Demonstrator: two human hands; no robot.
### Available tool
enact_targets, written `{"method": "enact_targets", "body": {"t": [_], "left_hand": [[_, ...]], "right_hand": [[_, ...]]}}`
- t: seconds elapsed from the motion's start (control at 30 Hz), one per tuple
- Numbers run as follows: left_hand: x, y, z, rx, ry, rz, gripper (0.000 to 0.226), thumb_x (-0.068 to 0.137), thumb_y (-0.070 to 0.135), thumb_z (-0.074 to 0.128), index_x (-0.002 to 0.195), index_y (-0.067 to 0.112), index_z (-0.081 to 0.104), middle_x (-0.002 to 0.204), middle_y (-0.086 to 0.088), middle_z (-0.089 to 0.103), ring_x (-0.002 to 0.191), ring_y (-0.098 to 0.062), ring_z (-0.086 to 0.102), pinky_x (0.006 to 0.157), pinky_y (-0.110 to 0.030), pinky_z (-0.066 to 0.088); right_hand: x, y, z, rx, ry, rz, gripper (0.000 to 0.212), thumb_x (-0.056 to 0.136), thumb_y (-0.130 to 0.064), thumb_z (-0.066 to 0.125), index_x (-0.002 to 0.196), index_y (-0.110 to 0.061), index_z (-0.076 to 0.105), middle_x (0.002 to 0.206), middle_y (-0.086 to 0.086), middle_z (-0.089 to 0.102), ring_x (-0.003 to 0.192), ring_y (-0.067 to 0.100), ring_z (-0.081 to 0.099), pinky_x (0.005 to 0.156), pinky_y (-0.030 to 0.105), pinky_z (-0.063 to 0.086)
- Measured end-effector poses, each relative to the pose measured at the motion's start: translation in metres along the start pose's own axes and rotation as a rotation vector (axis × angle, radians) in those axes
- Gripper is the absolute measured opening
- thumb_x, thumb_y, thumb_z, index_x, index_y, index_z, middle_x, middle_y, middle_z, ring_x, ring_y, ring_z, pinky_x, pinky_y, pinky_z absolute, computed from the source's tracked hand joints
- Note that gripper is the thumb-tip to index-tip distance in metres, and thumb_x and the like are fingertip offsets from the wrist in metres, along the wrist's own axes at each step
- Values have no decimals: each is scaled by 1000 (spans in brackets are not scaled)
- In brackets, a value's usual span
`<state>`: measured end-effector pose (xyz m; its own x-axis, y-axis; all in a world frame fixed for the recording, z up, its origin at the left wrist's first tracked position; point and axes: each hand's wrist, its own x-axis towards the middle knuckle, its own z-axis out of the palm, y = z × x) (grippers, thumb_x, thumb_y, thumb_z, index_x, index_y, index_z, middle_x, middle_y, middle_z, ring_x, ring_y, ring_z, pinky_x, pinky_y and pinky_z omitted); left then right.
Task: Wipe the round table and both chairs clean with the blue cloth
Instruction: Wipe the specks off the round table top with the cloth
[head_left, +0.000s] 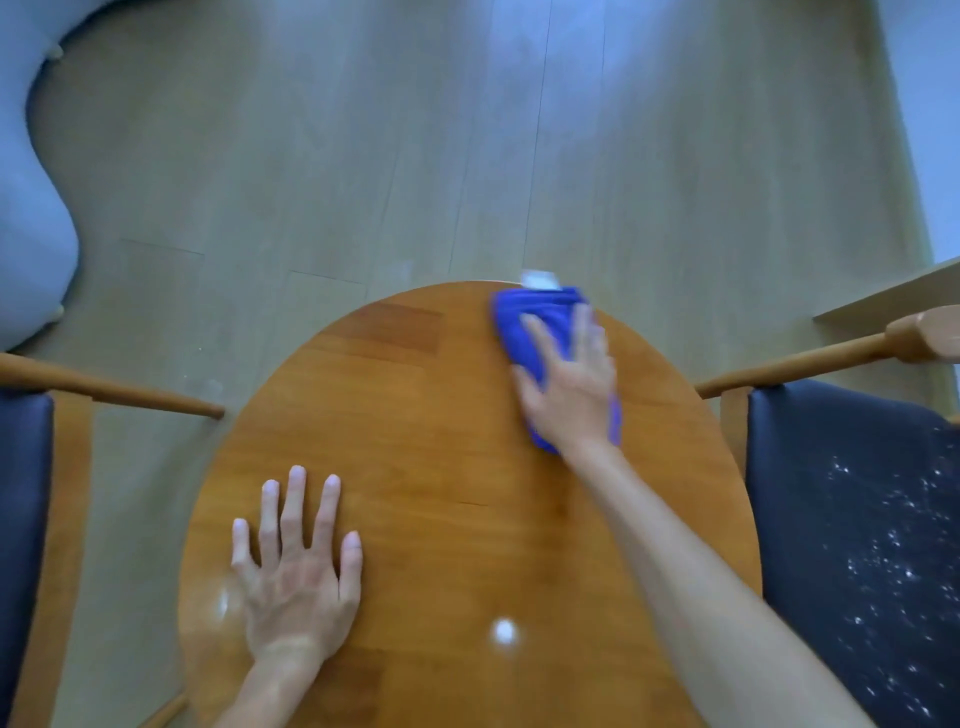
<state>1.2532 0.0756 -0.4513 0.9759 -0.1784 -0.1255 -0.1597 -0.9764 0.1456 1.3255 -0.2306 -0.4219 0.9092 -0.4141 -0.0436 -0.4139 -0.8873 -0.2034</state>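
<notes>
The round wooden table (426, 415) fills the lower middle of the head view. My right hand (569, 376) lies flat with straight fingers on the blue cloth (535, 312) at the table's far right edge, blurred by motion. A small white scrap (540, 279) shows at the rim just beyond the cloth. My left hand (296, 561) rests flat on the near left of the tabletop, fingers spread. A chair with a dark seat (852, 545) stands on the right, its seat sprinkled with white specks. The other chair (23, 519) stands on the left.
Wooden armrests of the right chair (810, 358) and of the left chair (104, 389) point toward the table. A pale blue sofa (26, 208) curves along the far left. Light wood floor (415, 156) lies beyond the table. A wooden ledge (893, 293) sits at the far right.
</notes>
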Motion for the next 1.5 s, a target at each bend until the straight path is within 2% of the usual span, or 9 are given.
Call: {"method": "enact_targets", "body": {"t": [0.2, 0.4, 0.57, 0.63, 0.7, 0.8, 1.0, 1.2, 1.5], "left_hand": [[2, 3, -1, 12, -13, 8, 62, 90, 43, 28, 149, 24, 26, 160, -7, 16, 147, -31, 13, 114, -57, 8], [-1, -1, 0, -15, 19, -1, 60, 91, 42, 30, 147, 22, 34, 159, -7, 20, 146, -29, 16, 114, -55, 9], [0, -4, 0, -56, -7, -7, 59, 92, 46, 26, 148, 27, 30, 160, -2, 14, 148, -24, 8, 116, -43, -6], [-1, -2, 0, -56, -21, -11, 60, 93, 48, 24, 148, 27, 29, 160, -1, 12, 148, -23, 6, 114, -37, -14], [-1, -1, 0, -60, -24, -16, 59, 93, 48, 23, 149, 27, 28, 160, -1, 10, 148, -23, 4, 114, -37, -16], [-1, -2, 1, -68, -31, -9, 59, 94, 48, 23, 149, 27, 27, 160, -2, 10, 148, -24, 2, 115, -50, -4], [-2, -2, -8, -100, -77, -14, 64, 90, 51, 22, 149, 26, 29, 161, -3, 11, 148, -25, 2, 115, -54, 1], [7, -9, -23, -80, -178, -15, 54, 97, 43, 39, 148, 28, 30, 160, -5, 13, 147, -23, 3, 116, -52, 7], [-2, 39, -52, -123, -324, 16, 36, 96, 24, 48, 129, 10, 55, 150, -18, 31, 140, -35, 20, 111, -54, 22]], "right_hand": [[-123, 86, -10, 118, 227, 768, 60, 92, -41, 51, 148, -26, 34, 157, 25, 15, 139, 48, 22, 110, 55, 23], [-238, -98, 30, 77, 67, -126, 57, 83, -30, 60, 139, -32, 49, 151, 22, 32, 139, 44, 31, 107, 52, 37], [-344, 23, -2, 98, -52, -414, 36, 88, -33, 51, 124, -37, 58, 135, 20, 53, 128, 40, 48, 92, 47, 51], [-345, 90, -22, 38, -38, -307, 40, 87, -29, 54, 127, -27, 58, 141, 25, 44, 129, 46, 44, 92, 53, 47], [-320, 119, -29, 36, 28, 137, 45, 86, -25, 55, 130, -16, 59, 148, 25, 34, 129, 49, 41, 95, 59, 43], [-297, 69, -10, 59, 165, 583, 53, 87, -30, 54, 138, -17, 51, 152, 25, 29, 131, 49, 38, 99, 59, 42], [-387, -95, 37, 252, 25, -131, 48, 84, -44, 61, 131, -44, 53, 146, 12, 46, 134, 38, 43, 103, 47, 43], [-399, -30, 25, 202, -70, -503, 47, 87, -47, 58, 132, -44, 46, 147, 4, 45, 136, 28, 43, 98, 44, 46], [-314, 84, -41, 29, -200, 81, 61, 70, -21, 74, 127, -33, 58, 144, 14, 45, 122, 38, 52, 83, 43, 51]]}}
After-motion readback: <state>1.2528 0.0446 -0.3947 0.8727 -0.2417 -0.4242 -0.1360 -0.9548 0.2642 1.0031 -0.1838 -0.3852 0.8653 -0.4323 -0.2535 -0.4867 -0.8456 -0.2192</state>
